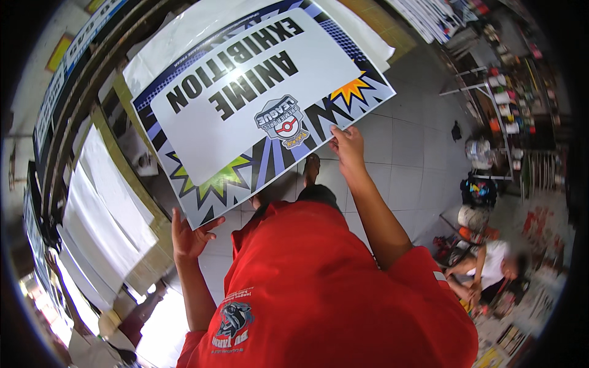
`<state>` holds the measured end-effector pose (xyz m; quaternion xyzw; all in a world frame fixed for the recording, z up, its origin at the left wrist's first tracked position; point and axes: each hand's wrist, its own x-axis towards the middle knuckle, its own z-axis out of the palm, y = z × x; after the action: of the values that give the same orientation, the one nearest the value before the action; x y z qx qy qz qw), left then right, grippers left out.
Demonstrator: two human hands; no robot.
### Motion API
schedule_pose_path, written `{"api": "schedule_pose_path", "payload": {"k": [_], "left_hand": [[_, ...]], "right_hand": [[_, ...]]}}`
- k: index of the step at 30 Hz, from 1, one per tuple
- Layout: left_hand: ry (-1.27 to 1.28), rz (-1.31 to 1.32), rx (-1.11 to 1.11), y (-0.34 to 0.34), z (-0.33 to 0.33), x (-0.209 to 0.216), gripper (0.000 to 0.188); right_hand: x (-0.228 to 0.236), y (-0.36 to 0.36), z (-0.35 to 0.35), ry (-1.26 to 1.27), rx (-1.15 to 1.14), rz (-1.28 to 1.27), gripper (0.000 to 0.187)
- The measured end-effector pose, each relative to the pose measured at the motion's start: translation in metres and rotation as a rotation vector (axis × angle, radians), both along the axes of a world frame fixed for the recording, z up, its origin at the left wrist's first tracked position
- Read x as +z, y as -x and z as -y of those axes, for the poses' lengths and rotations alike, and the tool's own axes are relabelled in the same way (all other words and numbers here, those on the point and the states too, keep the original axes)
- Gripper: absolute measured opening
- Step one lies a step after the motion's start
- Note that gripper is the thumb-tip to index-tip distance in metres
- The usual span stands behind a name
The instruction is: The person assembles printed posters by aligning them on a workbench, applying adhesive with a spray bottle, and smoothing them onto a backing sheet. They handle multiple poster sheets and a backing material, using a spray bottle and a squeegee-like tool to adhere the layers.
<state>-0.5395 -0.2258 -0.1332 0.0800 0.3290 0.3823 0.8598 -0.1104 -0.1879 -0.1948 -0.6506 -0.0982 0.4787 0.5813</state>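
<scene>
"What have you got in the grip?"

"My right hand (348, 146) is pinching the near edge of a printed board (202, 132), thumb side on top; the fingers beneath are hidden. My left hand (191, 238) is spread at the near-left corner, not clenched. I can't tell from here how much weight it takes."

"Why hold it that way?"

"My guess: the pinch steadies the long edge, and the open hand guards the corner. The board slants in front of the body, its far side overlapping white sheeting (377, 43), which may help carry it. I can't see whether they touch."

"How does it look?"

"Flat, stiff-looking and glossy; light glares off its white middle panel. Bold black lettering sits upside down to the wearer. Around it run purple stripes, black zigzags, a green burst (224, 176), an orange burst (351, 92) and a round red-and-white emblem (288, 127)."

"And further out?"

"Tiled floor (402, 150) below, white sheets (107, 214) off left, and a seated person (489, 267) well apart on the right."
</scene>
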Motion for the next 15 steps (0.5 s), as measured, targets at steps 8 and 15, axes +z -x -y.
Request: {"api": "schedule_pose_path", "payload": {"k": [8, 15], "left_hand": [[-0.249, -0.7, -0.317, 0.007, -0.04, 0.02, 0.035], [-0.561, -0.725, -0.374, 0.021, -0.038, 0.001, 0.033]], "right_hand": [[-0.023, 0.032, 0.013, -0.14, -0.253, -0.134, 0.019], [-0.04, 0.057, 0.02, -0.454, -0.47, -0.512, 0.018]]}}
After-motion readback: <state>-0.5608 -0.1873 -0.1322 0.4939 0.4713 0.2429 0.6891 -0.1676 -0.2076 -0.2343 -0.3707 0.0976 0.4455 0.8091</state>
